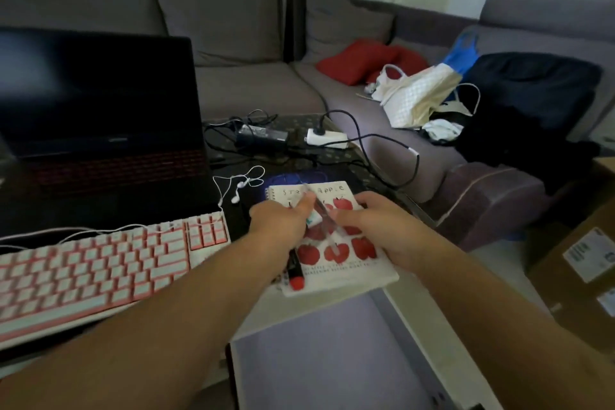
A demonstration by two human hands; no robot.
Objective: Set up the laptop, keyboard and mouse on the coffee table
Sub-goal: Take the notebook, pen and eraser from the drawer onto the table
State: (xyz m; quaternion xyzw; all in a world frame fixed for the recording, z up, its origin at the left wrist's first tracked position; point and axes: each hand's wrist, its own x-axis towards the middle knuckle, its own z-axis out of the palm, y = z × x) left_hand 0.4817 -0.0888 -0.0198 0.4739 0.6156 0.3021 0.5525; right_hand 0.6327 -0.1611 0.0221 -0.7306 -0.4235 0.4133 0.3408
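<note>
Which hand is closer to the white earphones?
The left hand. It sits just right of the white earphones, over the apple notebook. The right hand is farther right, gripping the notebook's far side.

On the tabletop (299, 156) before you, the laptop (100, 116) stands at the left with the keyboard (100, 270) in front of it, the notebook (332, 243) lies to the keyboard's right, earphones (238, 185) between laptop and notebook, and the power strip (327, 137) sits behind, sofa (253, 83) beyond.
</note>
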